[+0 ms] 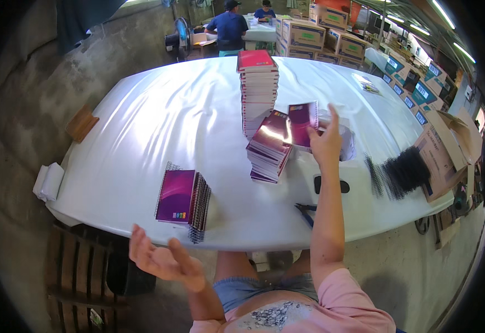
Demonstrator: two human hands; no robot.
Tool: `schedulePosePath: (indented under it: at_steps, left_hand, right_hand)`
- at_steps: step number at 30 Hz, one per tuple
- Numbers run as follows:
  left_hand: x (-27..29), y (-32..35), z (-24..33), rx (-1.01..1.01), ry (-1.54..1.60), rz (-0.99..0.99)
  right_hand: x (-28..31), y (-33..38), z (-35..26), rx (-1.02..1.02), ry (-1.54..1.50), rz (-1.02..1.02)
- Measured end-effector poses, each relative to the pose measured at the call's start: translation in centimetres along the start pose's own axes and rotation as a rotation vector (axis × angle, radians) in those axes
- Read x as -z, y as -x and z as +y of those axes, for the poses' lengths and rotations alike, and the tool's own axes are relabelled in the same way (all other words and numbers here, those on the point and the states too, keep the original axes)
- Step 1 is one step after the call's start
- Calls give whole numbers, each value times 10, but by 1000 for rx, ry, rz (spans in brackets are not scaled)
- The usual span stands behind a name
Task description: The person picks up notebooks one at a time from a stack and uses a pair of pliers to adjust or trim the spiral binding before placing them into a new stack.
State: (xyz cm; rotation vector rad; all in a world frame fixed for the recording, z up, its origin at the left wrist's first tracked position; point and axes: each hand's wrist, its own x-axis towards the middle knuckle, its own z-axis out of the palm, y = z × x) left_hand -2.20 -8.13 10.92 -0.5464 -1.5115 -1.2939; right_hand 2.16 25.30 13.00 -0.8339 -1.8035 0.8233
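Note:
My right hand (327, 141) is at the right edge of a purple notebook (302, 119), its thumb against the cover and its index finger raised. The fingers behind the notebook are hidden. That notebook overlaps a leaning stack of purple notebooks (270, 136) with pale page edges. My left hand (167, 260) hangs empty past the table's near edge, palm up and fingers spread. Just beyond it on the table stands a smaller stack of purple spiral notebooks (176, 194), with black coils along its side.
Behind rises a tall notebook stack with a red cover (255, 59) on the white-covered table (115, 161). Black-handled pliers (307, 213), a dark oblong object (331, 184) and a pile of black coils (400, 173) lie right, beside an open carton (445, 152). Two people sit at the back.

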Motion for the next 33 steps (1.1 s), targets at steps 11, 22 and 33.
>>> schedulePosePath:
  at_steps: [11,22,33]
  left_hand:
    - [-82,115,47,-171,-115,-1027]
    - [-109,144,36,-49,-52,-936]
    - [-110,152,40,5,-124,-942]
  right_hand:
    - [53,145,46,353,142,-780]
    - [166,-32,217,-271,906,224]
    - [199,-76,209,92,916,-291]
